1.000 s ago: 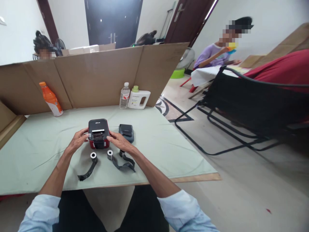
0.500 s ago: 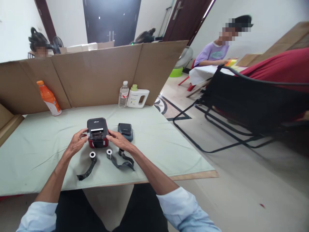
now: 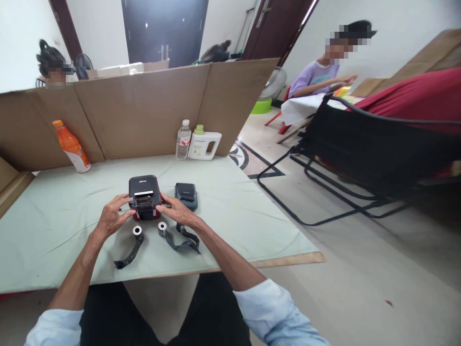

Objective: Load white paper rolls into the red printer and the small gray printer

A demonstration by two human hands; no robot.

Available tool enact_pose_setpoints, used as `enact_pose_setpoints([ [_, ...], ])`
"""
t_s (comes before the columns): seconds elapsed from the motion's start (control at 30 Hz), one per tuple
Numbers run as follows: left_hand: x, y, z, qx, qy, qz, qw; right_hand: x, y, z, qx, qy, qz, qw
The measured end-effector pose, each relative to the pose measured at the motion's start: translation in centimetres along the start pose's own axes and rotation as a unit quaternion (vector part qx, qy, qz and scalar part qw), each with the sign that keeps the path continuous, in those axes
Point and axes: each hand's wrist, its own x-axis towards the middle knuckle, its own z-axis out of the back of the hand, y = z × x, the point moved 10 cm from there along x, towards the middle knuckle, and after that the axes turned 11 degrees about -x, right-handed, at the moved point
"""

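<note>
— Since a moment ago, what moved?

— Very little. Both hands stayed on the small printer (image 3: 144,197), and the view slid a bit to one side.

— What is biggest here?

— A cardboard wall (image 3: 144,113) stands at the back of the desk (image 3: 234,211). An orange bottle (image 3: 71,147), a clear bottle (image 3: 183,140) and a white jug (image 3: 205,145) stand by it.

— Where is the printer?

— It sits in the middle of the desk, right between the hands. The left hand (image 3: 112,216) touches its left side and the right hand (image 3: 176,214) its right side, fingers curled around it. Both look equally near.

— What else is close?

— A second dark printer (image 3: 186,195) sits just to the right. Two little rolls, the left roll (image 3: 137,231) and the right roll (image 3: 162,228), lie nearer the person, with dark strips trailing from them.
</note>
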Motion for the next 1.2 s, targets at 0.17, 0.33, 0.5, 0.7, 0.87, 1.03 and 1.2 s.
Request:
enact_pose_setpoints([
  [0.17,-0.2,-0.17,-0.25,0.063,0.009,-0.042,0.997,-0.3,0.14,-0.1,-0.022,-0.009,-0.004,1.0],
  [0.33,-0.21,-0.76,-0.29,0.088,0.004,-0.076,0.993,-0.31,0.36,0.1,-0.072,-0.027,-0.004,0.997],
  [0.5,-0.43,-0.87,-0.52,0.088,-0.005,-0.079,0.993,-0.31,0.61,0.05,-0.092,-0.033,0.01,0.995],
  [0.7,-0.44,-0.71,-0.68,0.092,-0.012,-0.076,0.993,-0.37,0.57,0.02,-0.106,-0.038,0.008,0.994],
  [0.87,-0.26,-0.75,-0.78,0.085,-0.008,-0.061,0.994,-0.36,0.33,0.03,-0.118,-0.037,-0.006,0.992],
  [1.03,-0.13,-0.59,-0.81,0.099,0.0,-0.038,0.994,-0.34,0.29,0.02,-0.123,-0.042,0.0,0.992],
  [1.2,0.02,-0.56,-0.81,0.113,0.011,-0.028,0.993,-0.25,-0.01,-0.1,-0.125,-0.039,0.002,0.991],
])
